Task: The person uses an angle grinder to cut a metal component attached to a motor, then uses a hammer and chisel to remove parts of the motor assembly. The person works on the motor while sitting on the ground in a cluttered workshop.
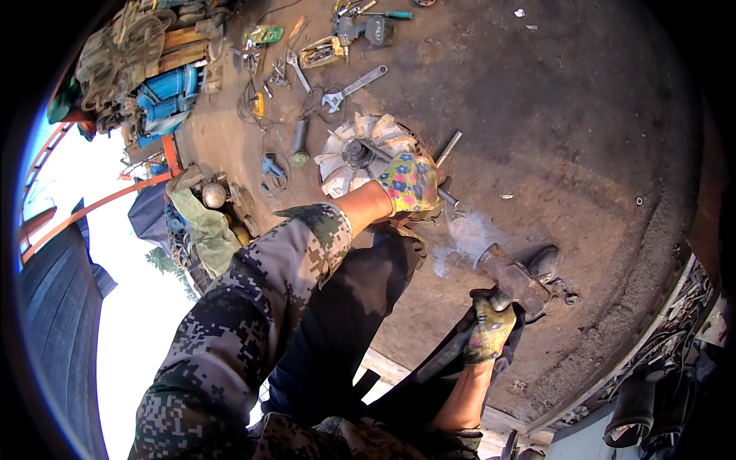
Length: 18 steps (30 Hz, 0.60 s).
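Right hand (491, 328) grips hammer (512, 280); left hand (411, 182) on finned wheel (360, 153).

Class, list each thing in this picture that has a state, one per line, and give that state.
Left hand: gloved, gripping the metal rod.
Right hand: gloved, gripping the hammer handle.
Hammer: head raised off the ground.
Metal rod: tilted, beside the finned wheel.
Finned wheel: lying flat.
Wrench: lying loose.

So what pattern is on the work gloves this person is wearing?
A bright floral print on yellow fabric, clearest in the head view on the left hand, resting on the finned metal wheel.
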### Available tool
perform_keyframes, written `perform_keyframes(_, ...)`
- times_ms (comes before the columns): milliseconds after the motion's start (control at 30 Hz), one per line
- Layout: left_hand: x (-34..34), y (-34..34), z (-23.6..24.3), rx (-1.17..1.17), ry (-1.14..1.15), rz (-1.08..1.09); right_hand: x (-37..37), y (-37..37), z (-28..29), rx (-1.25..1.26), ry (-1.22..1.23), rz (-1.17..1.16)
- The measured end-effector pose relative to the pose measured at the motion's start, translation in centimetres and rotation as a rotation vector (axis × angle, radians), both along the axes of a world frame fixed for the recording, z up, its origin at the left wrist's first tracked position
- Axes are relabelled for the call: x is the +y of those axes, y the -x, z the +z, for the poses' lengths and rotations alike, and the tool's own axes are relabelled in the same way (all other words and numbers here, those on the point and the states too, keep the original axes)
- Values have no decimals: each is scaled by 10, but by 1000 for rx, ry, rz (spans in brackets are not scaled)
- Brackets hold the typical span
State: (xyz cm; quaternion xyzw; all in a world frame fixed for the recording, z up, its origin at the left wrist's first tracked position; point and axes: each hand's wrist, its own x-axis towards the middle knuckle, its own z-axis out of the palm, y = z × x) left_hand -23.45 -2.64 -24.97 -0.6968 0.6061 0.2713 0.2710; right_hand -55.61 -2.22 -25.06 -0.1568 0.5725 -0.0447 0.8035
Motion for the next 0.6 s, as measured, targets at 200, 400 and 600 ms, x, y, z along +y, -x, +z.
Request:
perform_keyframes(200, -11, 2, 11, 53, 17, 4, -2, 0, -2, 2, -60, -81)
perform_keyframes(400, -22, 6, 14, 56, -90, 57, 11, 10, -19, -18, 79, -8)
perform_keyframes(600, -6, -3, 6, 45, -7, 22, -13, 2, 2, -35, 22, -16)
